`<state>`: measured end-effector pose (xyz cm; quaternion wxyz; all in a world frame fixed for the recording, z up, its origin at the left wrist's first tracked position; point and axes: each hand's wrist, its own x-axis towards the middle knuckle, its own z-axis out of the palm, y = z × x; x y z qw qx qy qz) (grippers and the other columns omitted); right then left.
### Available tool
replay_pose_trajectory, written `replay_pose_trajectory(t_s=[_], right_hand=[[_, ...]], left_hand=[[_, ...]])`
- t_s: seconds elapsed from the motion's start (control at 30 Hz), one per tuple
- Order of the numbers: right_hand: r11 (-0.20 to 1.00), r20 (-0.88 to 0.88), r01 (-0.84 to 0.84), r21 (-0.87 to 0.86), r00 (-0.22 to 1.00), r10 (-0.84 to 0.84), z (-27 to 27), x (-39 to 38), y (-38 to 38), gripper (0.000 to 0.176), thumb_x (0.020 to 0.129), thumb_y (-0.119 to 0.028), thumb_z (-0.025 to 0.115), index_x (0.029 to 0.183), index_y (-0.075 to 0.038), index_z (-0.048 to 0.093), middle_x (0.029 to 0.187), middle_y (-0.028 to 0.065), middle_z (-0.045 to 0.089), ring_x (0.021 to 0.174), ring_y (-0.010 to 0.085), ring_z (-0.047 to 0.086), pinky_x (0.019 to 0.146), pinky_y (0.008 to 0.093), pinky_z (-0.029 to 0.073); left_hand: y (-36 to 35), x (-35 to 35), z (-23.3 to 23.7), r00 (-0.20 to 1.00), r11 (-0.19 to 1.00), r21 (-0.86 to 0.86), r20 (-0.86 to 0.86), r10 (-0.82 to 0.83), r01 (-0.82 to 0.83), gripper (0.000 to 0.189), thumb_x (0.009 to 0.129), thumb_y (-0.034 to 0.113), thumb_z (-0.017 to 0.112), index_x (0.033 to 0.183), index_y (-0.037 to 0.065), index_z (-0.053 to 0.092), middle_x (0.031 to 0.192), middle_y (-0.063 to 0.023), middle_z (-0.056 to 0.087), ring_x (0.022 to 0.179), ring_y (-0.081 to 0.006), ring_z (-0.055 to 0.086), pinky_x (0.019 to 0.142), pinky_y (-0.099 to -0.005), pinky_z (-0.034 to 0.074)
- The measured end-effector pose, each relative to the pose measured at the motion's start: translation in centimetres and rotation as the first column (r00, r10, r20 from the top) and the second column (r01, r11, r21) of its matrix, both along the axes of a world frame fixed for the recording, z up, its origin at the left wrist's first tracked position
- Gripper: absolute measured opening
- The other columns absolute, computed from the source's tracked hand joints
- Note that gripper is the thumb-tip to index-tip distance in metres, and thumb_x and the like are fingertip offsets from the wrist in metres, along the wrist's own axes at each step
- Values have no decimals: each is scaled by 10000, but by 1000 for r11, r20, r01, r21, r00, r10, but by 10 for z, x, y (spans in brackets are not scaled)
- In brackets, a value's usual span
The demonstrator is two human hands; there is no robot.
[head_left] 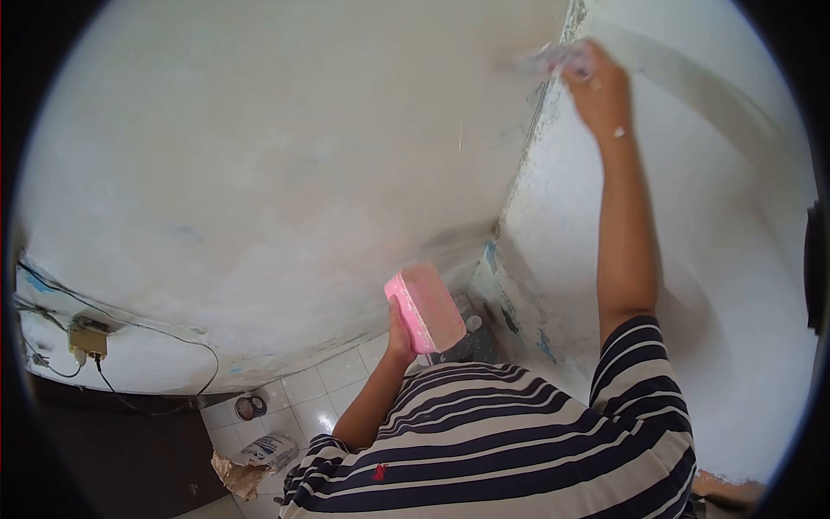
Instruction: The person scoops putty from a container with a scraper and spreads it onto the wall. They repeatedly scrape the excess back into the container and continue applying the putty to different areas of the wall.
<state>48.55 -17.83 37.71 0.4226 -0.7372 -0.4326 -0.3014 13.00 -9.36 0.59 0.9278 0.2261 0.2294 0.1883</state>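
Observation:
My left hand (399, 336) is wrapped round the side of a pink plastic tub (406, 313), held in front of my body. Whitish smears mark the tub's rim and sides, and its inside looks pale. High up by the wall corner, my right hand (598, 82) is closed on a whitish handheld tool (543, 60), smeared by motion, which points left over the wall (285, 130). I cannot tell the tool's kind. White spots show on my right fingers and wrist.
A rough, flaking corner seam (529, 143) divides two pale walls. At lower left, cables run to a yellowish socket box (88, 339) above a dark surface (112, 450). A printed bag (266, 451) and round dark items (251, 407) lie on white floor tiles (309, 387).

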Motion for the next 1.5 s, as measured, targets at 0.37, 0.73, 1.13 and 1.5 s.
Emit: replay_pose_trajectory(t_s=[0.37, 0.73, 1.13, 1.5], right_hand=[[898, -448, -196, -395, 894, -2, -229, -33, -5, 313, 804, -231, 769, 971, -31, 596, 902, 211, 707, 872, 395, 685, 750, 463, 525], [980, -199, -67, -186, 980, 29, -192, 5, 12, 316, 785, -209, 798, 987, -31, 632, 902, 183, 705, 856, 383, 693, 729, 423, 549], [976, 22, 161, 145, 986, -166, 67, -36, -21, 250, 866, -199, 732, 1051, -44, 665, 933, 69, 756, 775, 139, 694, 681, 258, 517], [946, -235, -199, -256, 962, 138, -139, -33, 33, 314, 798, -238, 765, 964, -28, 602, 877, 209, 695, 837, 413, 666, 715, 451, 521]], left_hand=[[0, -4, -2, 1000, 1000, 13, -13, 19, -19, 745, 1011, 642, 283, 1484, 73, 367, 1441, -141, 501, 1297, -290, 514, 1100, -432, 417], [-5, -16, 2, 994, 998, 13, -92, 59, -58, 758, 1008, 646, 263, 1485, 64, 364, 1428, -158, 511, 1292, -311, 521, 1099, -447, 416], [-4, -18, -3, 997, 999, 26, -59, 45, -43, 755, 1005, 648, 285, 1486, 71, 367, 1432, -144, 512, 1287, -305, 525, 1096, -450, 418], [-4, -22, -4, 997, 999, 2, -66, 36, -36, 769, 999, 663, 281, 1486, 75, 368, 1437, -147, 509, 1289, -309, 524, 1098, -451, 418]])
